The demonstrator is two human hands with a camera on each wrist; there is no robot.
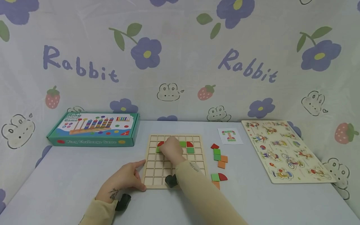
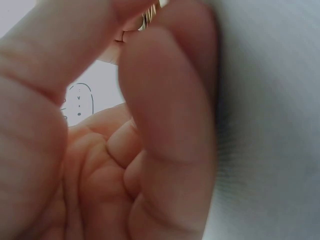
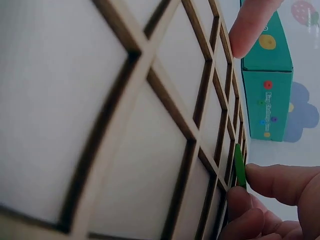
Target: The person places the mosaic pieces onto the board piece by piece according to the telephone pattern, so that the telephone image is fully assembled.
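The right hand (image 1: 172, 151) pinches a green tile (image 3: 240, 167) at the upper left part of the wooden grid board (image 1: 150, 172); thumb and fingertips probably suit such a small, flat piece. The left hand (image 1: 123, 179) has its pointing finger stretched out and touches the board's left edge, likely so the board can't slide. Loose tiles (image 1: 217, 157) lie right of the board, maybe for easy reach. The picture card (image 1: 230, 136) lies near the board's upper right corner, perhaps for easy looking.
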